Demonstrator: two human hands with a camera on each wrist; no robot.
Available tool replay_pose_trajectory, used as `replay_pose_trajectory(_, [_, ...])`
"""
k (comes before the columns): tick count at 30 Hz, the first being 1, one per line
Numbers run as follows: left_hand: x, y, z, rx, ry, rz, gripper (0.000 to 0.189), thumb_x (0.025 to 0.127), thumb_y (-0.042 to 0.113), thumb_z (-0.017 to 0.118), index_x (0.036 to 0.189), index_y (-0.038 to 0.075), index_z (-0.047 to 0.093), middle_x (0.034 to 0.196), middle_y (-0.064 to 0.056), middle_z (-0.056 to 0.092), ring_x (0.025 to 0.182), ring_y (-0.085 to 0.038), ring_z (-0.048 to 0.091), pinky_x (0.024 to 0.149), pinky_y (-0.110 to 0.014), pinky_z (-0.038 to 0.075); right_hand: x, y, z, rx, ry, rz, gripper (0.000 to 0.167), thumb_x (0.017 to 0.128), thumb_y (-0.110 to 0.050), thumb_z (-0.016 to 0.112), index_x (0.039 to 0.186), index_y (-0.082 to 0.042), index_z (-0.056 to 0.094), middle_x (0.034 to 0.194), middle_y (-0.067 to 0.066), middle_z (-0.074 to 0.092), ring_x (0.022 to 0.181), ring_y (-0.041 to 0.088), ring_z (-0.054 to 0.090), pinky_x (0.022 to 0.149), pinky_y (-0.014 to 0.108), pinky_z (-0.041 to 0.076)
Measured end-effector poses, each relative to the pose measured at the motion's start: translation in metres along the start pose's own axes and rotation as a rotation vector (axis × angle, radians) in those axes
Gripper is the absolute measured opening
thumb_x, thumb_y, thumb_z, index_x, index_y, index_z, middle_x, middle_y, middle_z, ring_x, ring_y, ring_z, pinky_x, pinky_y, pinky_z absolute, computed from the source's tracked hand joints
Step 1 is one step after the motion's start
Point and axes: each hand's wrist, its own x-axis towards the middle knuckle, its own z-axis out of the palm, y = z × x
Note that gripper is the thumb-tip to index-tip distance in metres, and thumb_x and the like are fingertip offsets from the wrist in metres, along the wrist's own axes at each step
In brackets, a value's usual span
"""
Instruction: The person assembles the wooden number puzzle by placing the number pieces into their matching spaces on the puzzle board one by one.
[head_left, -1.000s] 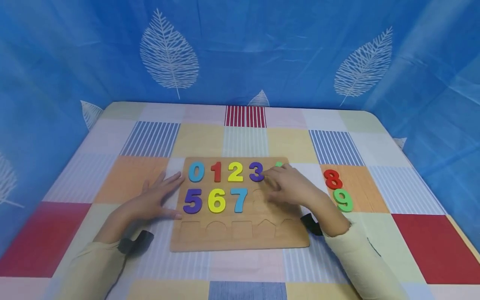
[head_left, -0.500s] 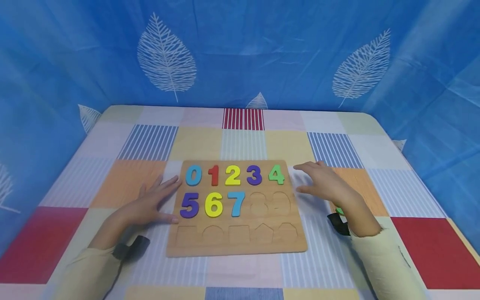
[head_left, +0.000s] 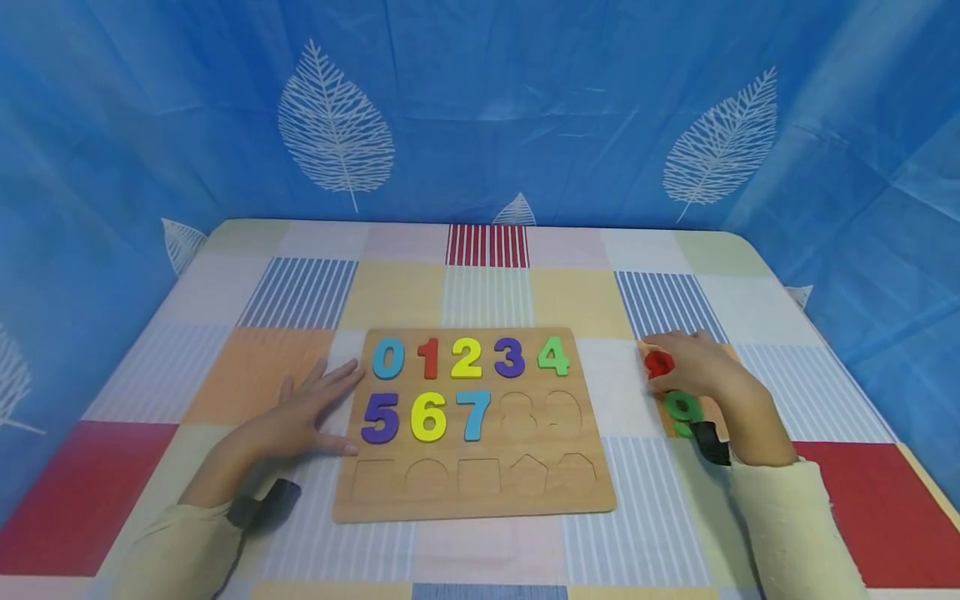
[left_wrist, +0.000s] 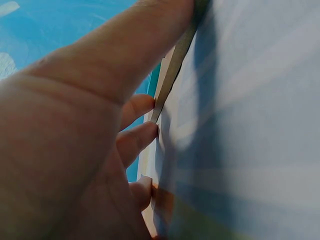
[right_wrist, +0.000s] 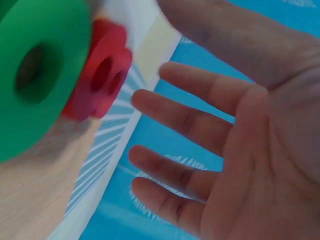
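Note:
My left hand lies with fingers spread at the left edge of a wooden number board; in the left wrist view its fingertips touch the board's edge. Over at the right, my right hand reaches over a red number 8, which its fingers partly cover in the head view. In the right wrist view the fingers are extended and apart from the red 8. A green number 9 lies just nearer, under the wrist, partly hidden by the black wrist strap.
Numbers 0 to 4 fill the board's top row, ending with a green 4. A purple 5, yellow 6 and blue 7 sit in the second row. A patchwork cloth covers the table; a blue curtain hangs behind.
My right hand has left the board beside the green 4 and moved right to the red 8, uncovering the 4. The left hand has stayed at the board's edge.

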Motion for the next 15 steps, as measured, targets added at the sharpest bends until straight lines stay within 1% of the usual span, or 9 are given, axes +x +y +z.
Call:
replay_pose_trajectory(2, [-0.0014, -0.0002, -0.0001, -0.002, 0.000, 0.001, 0.104, 0.062, 0.059, 0.071, 0.145, 0.016, 0.025, 0.152, -0.015, 0.016, 0.137, -0.046, -0.009, 0.099, -0.068, -0.015, 0.0013, 0.0046, 0.0011, -0.015, -0.037, 0.015, 0.066, 0.073, -0.025, 0.073, 0.127, 0.004, 0.047, 0.121, 0.032, 0.050, 0.107, 0.047, 0.043, 0.091, 0.065, 0.031])
replay_pose_trajectory(4, [-0.0026, -0.0003, -0.0002, -0.003, 0.001, 0.002, 0.104, 0.063, 0.059, 0.071, 0.145, 0.016, 0.025, 0.152, -0.015, 0.016, 0.137, -0.046, -0.008, 0.099, -0.068, -0.015, 0.0026, 0.0068, 0.0025, -0.021, -0.070, 0.040, 0.067, 0.073, -0.026, 0.073, 0.128, 0.003, 0.047, 0.119, 0.032, 0.049, 0.104, 0.049, 0.041, 0.086, 0.062, 0.039])
replay_pose_trajectory(5, [-0.0031, -0.0003, -0.0003, -0.005, 0.003, 0.003, 0.103, 0.063, 0.059, 0.071, 0.145, 0.016, 0.025, 0.152, -0.015, 0.016, 0.137, -0.046, -0.008, 0.099, -0.069, -0.015, 0.0032, 0.0076, 0.0032, -0.029, -0.077, 0.042, 0.066, 0.073, -0.026, 0.073, 0.127, 0.003, 0.047, 0.117, 0.031, 0.050, 0.102, 0.049, 0.042, 0.084, 0.060, 0.041])
replay_pose_trajectory(7, [-0.0036, 0.0000, -0.0007, 0.001, 0.005, 0.003, 0.103, 0.063, 0.059, 0.071, 0.145, 0.016, 0.025, 0.152, -0.014, 0.016, 0.137, -0.046, -0.008, 0.099, -0.069, -0.014, 0.0039, 0.0083, 0.0038, -0.033, -0.087, 0.050, 0.065, 0.074, -0.025, 0.073, 0.127, 0.002, 0.048, 0.115, 0.031, 0.050, 0.099, 0.050, 0.042, 0.076, 0.056, 0.046])
replay_pose_trajectory(9, [-0.0033, 0.0005, -0.0011, 0.006, 0.006, 0.005, 0.103, 0.063, 0.060, 0.070, 0.145, 0.016, 0.025, 0.152, -0.014, 0.016, 0.137, -0.046, -0.008, 0.098, -0.069, -0.014, 0.0042, 0.0088, 0.0042, -0.039, -0.088, 0.048, 0.064, 0.074, -0.025, 0.072, 0.127, 0.002, 0.048, 0.113, 0.031, 0.050, 0.096, 0.049, 0.042, 0.068, 0.050, 0.049])
replay_pose_trajectory(13, [-0.0013, 0.0016, -0.0016, 0.019, 0.000, 0.001, 0.103, 0.063, 0.061, 0.070, 0.145, 0.018, 0.025, 0.153, -0.013, 0.016, 0.137, -0.045, -0.008, 0.099, -0.068, -0.014, 0.0040, 0.0076, 0.0042, -0.046, -0.073, 0.057, 0.061, 0.075, -0.025, 0.071, 0.125, 0.003, 0.049, 0.112, 0.031, 0.050, 0.096, 0.049, 0.041, 0.068, 0.051, 0.049])
replay_pose_trajectory(15, [-0.0004, 0.0020, -0.0016, 0.025, -0.004, -0.003, 0.103, 0.063, 0.062, 0.069, 0.145, 0.018, 0.025, 0.153, -0.012, 0.016, 0.137, -0.045, -0.008, 0.100, -0.068, -0.014, 0.0041, 0.0050, 0.0039, -0.041, -0.057, 0.061, 0.062, 0.075, -0.027, 0.071, 0.125, 0.003, 0.049, 0.112, 0.030, 0.051, 0.096, 0.047, 0.042, 0.070, 0.052, 0.048])
